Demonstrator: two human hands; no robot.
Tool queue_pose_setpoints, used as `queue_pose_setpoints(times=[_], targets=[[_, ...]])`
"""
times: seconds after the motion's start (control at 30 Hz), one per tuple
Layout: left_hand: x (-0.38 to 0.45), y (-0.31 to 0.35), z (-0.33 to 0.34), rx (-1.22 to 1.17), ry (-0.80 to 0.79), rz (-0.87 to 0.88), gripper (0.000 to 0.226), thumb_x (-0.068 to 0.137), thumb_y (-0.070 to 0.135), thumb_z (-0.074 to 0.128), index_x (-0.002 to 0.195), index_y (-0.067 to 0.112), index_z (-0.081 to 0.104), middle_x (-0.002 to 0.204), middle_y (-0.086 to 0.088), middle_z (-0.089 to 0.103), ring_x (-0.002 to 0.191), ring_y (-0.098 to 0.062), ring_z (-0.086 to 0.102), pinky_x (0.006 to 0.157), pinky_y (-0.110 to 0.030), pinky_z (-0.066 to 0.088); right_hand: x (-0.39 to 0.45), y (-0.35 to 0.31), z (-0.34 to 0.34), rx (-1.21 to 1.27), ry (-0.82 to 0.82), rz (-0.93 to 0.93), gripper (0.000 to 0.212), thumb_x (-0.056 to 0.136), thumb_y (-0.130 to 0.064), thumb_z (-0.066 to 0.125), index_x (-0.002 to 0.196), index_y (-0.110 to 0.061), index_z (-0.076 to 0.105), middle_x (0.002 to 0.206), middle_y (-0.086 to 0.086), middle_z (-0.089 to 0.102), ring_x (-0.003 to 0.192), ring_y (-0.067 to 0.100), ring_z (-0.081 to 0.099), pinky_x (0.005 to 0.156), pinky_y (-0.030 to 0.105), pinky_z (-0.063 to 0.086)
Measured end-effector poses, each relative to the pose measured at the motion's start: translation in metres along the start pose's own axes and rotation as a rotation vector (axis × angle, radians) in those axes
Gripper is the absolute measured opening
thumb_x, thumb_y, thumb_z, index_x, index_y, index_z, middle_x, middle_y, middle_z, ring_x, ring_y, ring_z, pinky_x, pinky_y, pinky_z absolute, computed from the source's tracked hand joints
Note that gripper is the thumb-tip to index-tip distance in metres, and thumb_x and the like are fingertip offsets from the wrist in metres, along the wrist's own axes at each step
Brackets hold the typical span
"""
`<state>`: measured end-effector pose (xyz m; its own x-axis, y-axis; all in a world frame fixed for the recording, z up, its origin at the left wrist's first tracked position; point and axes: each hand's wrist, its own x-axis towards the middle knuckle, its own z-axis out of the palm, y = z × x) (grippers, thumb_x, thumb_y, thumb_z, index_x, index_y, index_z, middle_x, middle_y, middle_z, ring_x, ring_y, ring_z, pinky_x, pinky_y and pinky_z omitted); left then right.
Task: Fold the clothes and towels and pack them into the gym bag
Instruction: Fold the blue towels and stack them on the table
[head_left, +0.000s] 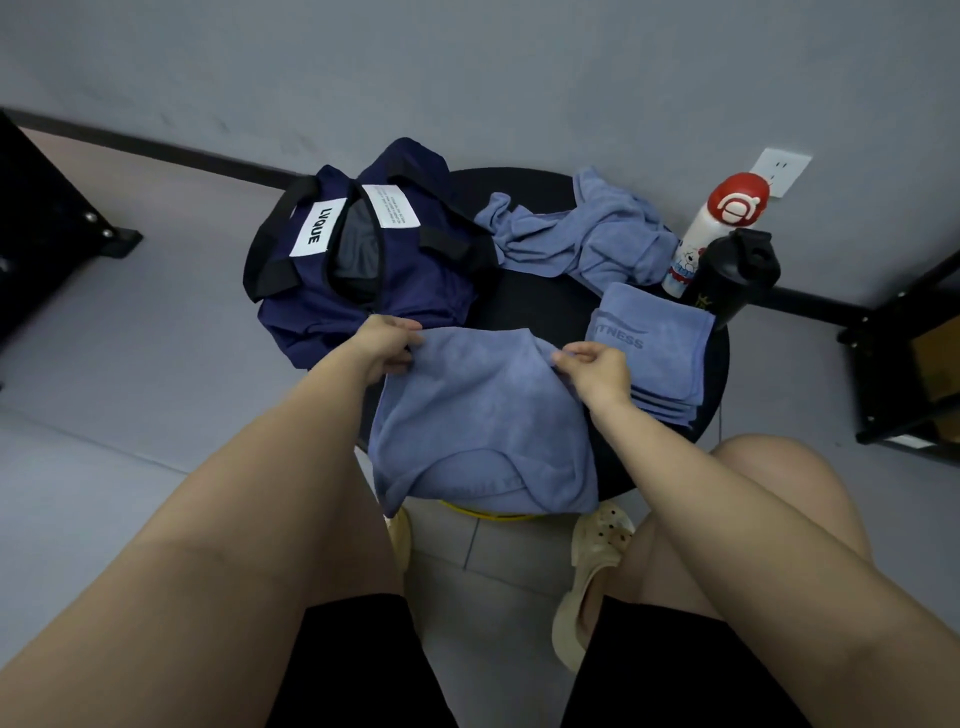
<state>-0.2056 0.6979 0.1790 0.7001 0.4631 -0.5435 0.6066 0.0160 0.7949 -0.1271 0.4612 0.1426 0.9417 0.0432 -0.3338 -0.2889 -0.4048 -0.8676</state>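
Now the left hand (387, 345) and the right hand (597, 371) are each pinching a far corner of the soft blue terry towel (483, 426) draping over the round black counter's (540, 306) near edge, just beside the open navy fabric gym bag (363, 260) at its left edge.

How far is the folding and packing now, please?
Done: one folded towel lies at the table's right. In hand: the left hand and right hand pinch the far corners of a blue towel being folded. Left: a crumpled towel behind, and packing; the open gym bag seems to hold no towels yet.
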Motion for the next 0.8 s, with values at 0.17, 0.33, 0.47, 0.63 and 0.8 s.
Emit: queue_pose_setpoints(times=[0.17, 0.33, 0.47, 0.63, 0.8], targets=[[-0.023, 0.011, -0.017, -0.123, -0.011, 0.089, 0.043, 0.087, -0.001, 0.063, 0.128, 0.005, 0.052, 0.111, -0.009, 0.053, 0.094, -0.019, 0.054, 0.065, -0.024, 0.048, -0.005, -0.019, -0.006, 0.274, 0.02, 0.091, 0.027, 0.082, 0.003, 0.069, 0.107, -0.001, 0.06, 0.076, 0.006, 0.06, 0.07, 0.02, 0.063, 0.071, 0.027, 0.057], [-0.045, 0.023, -0.032, -0.292, 0.032, 0.174, 0.04, 0.088, -0.004, 0.06, 0.127, 0.0, 0.052, 0.115, -0.012, 0.056, 0.104, -0.021, 0.055, 0.088, -0.031, 0.049, -0.01, -0.039, -0.023, 0.328, 0.161, 0.054, 0.022, 0.084, 0.007, 0.057, 0.102, -0.005, 0.062, 0.076, 0.009, 0.062, 0.064, 0.019, 0.059, 0.065, 0.028, 0.056], [-0.06, 0.028, -0.049, -0.32, 0.05, 0.258, 0.035, 0.09, 0.002, 0.06, 0.124, 0.002, 0.055, 0.11, -0.01, 0.059, 0.091, -0.015, 0.06, 0.068, -0.021, 0.052, -0.014, -0.048, -0.038, 0.293, 0.26, -0.014, 0.007, 0.089, -0.004, 0.058, 0.09, -0.011, 0.061, 0.101, 0.016, 0.067, 0.089, 0.029, 0.065, 0.084, 0.04, 0.055], [-0.068, 0.029, -0.059, -0.386, 0.158, 0.36, 0.017, 0.091, 0.007, 0.061, 0.107, 0.009, 0.063, 0.105, -0.009, 0.062, 0.095, -0.02, 0.061, 0.066, -0.021, 0.053, -0.024, -0.064, -0.051, 0.428, 0.23, -0.047, 0.011, 0.092, -0.003, 0.057, 0.085, -0.011, 0.058, 0.101, 0.016, 0.062, 0.085, 0.026, 0.064, 0.07, 0.027, 0.054], [-0.073, 0.032, -0.063, -0.353, 0.18, 0.394, 0.013, 0.089, 0.009, 0.064, 0.099, 0.016, 0.066, 0.103, -0.005, 0.062, 0.099, -0.019, 0.059, 0.069, -0.024, 0.05, -0.032, -0.086, -0.064, 0.382, 0.208, -0.068, 0.022, 0.094, -0.01, 0.055, 0.073, -0.018, 0.056, 0.101, 0.016, 0.063, 0.089, 0.029, 0.064, 0.07, 0.032, 0.055]])
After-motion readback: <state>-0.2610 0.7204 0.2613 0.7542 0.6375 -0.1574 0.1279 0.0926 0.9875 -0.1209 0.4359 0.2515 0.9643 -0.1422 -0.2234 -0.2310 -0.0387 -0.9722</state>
